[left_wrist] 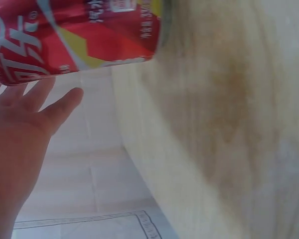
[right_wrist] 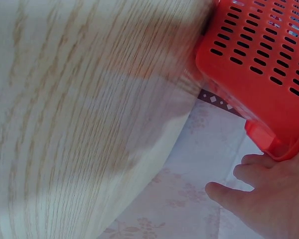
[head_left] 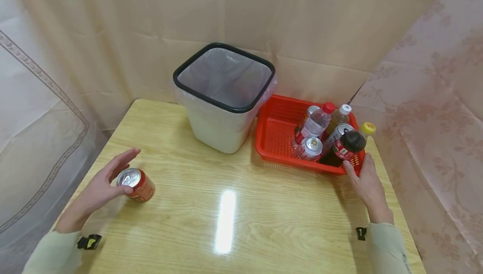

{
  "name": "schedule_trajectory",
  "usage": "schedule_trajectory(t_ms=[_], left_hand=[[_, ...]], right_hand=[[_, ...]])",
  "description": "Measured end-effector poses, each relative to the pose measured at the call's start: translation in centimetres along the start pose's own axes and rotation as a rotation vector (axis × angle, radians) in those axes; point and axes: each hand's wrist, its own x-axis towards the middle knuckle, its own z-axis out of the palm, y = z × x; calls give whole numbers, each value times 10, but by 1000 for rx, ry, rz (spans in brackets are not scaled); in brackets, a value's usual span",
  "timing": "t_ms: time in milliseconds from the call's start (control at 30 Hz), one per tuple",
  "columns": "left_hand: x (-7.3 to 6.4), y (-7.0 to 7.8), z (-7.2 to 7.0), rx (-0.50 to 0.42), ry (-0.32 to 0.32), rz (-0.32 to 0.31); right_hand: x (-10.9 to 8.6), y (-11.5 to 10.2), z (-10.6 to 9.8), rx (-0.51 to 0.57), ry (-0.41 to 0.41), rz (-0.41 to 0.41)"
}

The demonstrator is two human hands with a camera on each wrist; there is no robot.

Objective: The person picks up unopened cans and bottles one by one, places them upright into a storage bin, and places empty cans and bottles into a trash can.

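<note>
A red soda can (head_left: 142,188) stands on the wooden table at the left, its silver top facing up. My left hand (head_left: 103,183) is around it, thumb at the near side and extended fingers beyond; a gap shows between the fingers and the can. The left wrist view shows the can's printed side (left_wrist: 79,37) close up. At the right, my right hand (head_left: 370,183) holds the front right corner of a red plastic basket (head_left: 277,137), thumb at the rim and fingers along the outer side. Among the drinks inside, a dark cola bottle (head_left: 345,146) leans nearest that hand.
A white bin (head_left: 220,129) with a black rim and clear liner stands at the back middle of the table (head_left: 181,223). In the basket are a red-capped bottle (head_left: 317,121), a white-capped bottle (head_left: 339,116), a yellow-capped bottle (head_left: 367,129) and several cans. Curtains enclose the table.
</note>
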Motion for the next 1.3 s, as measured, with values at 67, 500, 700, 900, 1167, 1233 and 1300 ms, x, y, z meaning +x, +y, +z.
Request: schedule_trajectory(t_ms=[67, 500, 700, 900, 1167, 1233, 1300], left_hand=[[-2, -2, 2, 2, -18, -37], [-7, -16, 15, 35, 3, -103], [-5, -16, 20, 180, 76, -146], [2, -9, 32, 257, 148, -142], [25, 13, 52, 259, 135, -31], [34, 22, 59, 249, 112, 31], [43, 31, 66, 238, 87, 90]], right_hand=[[-1, 1, 0, 2, -2, 5], [3, 2, 0, 7, -6, 20], [3, 3, 0, 9, -3, 17], [3, 1, 0, 17, -3, 19], [3, 0, 0, 17, 2, 11], [3, 0, 0, 18, -1, 16], [2, 0, 0, 13, 1, 14]])
